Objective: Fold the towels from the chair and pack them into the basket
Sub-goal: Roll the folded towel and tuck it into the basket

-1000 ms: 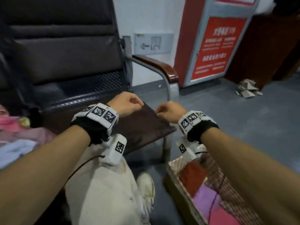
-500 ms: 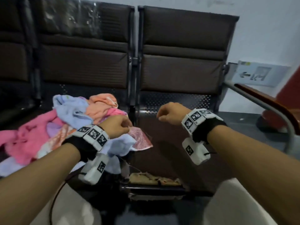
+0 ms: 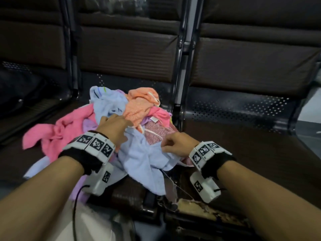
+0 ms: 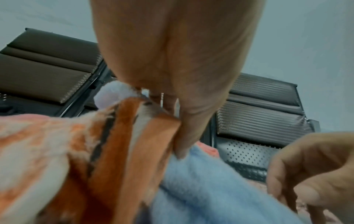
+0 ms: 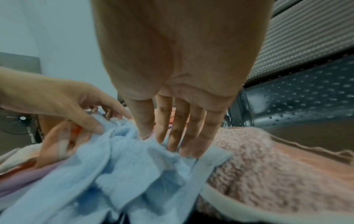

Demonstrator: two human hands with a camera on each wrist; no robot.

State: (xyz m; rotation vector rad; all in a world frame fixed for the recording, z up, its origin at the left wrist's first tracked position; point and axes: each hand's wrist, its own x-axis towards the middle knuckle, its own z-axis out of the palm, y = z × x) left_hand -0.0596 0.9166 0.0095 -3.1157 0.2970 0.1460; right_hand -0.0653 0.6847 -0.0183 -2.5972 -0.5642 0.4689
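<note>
Blue towel [image 3: 144,159] lies atop the heap on the chair seat [image 3: 243,150], pinched by the left hand [image 3: 113,126] and right hand [image 3: 175,145], and lifting it could, I reckon, drag the orange towel [image 3: 137,108] beside the left grip onto the floor.

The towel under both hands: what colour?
Light blue towel, plain; clearest in the right wrist view.

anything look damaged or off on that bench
Yes: the seat's front edge is torn, its dark cover split over pale padding, with loose threads. The light blue towel that both hands touch hangs over that edge beside the tear.
</note>
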